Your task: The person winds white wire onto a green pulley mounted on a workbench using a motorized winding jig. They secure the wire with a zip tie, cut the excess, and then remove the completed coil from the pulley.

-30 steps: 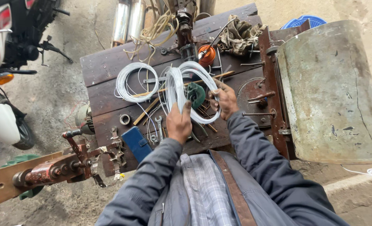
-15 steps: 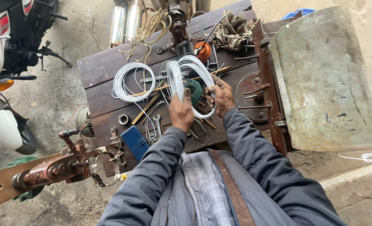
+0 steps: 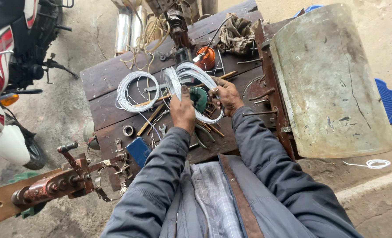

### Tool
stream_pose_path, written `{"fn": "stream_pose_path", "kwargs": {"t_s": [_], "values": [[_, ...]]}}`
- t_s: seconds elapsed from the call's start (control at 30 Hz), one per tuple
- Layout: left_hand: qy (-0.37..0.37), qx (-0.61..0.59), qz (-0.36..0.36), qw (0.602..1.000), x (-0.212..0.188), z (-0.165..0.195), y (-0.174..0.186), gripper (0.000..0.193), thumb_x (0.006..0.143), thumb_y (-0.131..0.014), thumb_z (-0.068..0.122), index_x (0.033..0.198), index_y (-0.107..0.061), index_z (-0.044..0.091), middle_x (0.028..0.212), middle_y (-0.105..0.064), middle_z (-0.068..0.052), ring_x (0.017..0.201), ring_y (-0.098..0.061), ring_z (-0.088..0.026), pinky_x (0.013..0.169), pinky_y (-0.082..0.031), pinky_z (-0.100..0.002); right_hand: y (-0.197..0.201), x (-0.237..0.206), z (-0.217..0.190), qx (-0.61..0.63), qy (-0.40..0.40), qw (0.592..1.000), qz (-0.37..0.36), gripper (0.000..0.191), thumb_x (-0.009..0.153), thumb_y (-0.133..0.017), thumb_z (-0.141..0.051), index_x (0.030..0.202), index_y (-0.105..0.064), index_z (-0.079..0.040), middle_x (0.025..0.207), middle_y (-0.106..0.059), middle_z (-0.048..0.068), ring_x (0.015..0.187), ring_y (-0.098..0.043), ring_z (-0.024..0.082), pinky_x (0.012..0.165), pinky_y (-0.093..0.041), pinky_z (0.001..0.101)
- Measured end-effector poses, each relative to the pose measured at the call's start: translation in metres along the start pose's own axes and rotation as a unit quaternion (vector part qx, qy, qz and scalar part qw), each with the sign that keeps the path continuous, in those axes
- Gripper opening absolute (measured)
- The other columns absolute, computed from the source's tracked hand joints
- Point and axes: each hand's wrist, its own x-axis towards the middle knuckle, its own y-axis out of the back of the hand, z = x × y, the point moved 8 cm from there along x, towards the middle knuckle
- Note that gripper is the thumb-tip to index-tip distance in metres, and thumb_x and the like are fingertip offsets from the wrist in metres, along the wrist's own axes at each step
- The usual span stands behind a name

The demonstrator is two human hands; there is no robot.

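Both hands, left hand (image 3: 182, 112) and right hand (image 3: 225, 95), fingers clenched, still grip the wire coil (image 3: 191, 81); barely shifted.

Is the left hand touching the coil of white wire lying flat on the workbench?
Apart. The head view shows the left hand gripping a second, raised wire coil, with dark bench boards visible between it and the flat coil.
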Motion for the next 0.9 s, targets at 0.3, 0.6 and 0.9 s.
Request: {"fn": "stream_pose_path", "kwargs": {"t_s": [0.3, 0.6, 0.9], "values": [[0.01, 0.003, -0.016, 1.0, 0.002, -0.007, 0.003, 0.051, 0.102, -0.055, 0.048, 0.103, -0.063, -0.002, 0.079, -0.06, -0.004, 0.069, -0.052, -0.014, 0.062, -0.046, -0.033, 0.012, 0.019, 0.002, -0.012, 0.029, 0.998, -0.052, 0.046, 0.09, -0.054, -0.002, 0.135, -0.063, 0.003, 0.08, -0.066, 0.003, 0.06, -0.057, 0.007, 0.044, -0.044, 0.0202], [0.004, -0.103, -0.07, 0.992, 0.003, -0.013, -0.006, 0.046, 0.103, -0.055, 0.042, 0.114, -0.062, -0.002, 0.088, -0.062, -0.001, 0.077, -0.054, -0.011, 0.07, -0.048, -0.03, 0.02, 0.03, 0.016, 0.038, 0.01, 0.996, -0.083, 0.047, 0.088, -0.055, 0.0, 0.134, -0.063, 0.003, 0.079, -0.067, 0.005, 0.06, -0.06, 0.008, 0.043, -0.044, 0.0201], [0.025, -0.118, -0.112, 0.986, 0.007, -0.018, 0.001, 0.045, 0.105, -0.054, 0.047, 0.107, -0.058, 0.002, 0.078, -0.051, 0.003, 0.067, -0.043, -0.008, 0.059, -0.04, -0.028, 0.025, 0.04, 0.013, 0.047, 0.011, 0.993, -0.108, 0.049, 0.088, -0.055, 0.0, 0.136, -0.064, 0.002, 0.08, -0.068, 0.006, 0.053, -0.056, 0.008, 0.041, -0.044, 0.0218]]}}
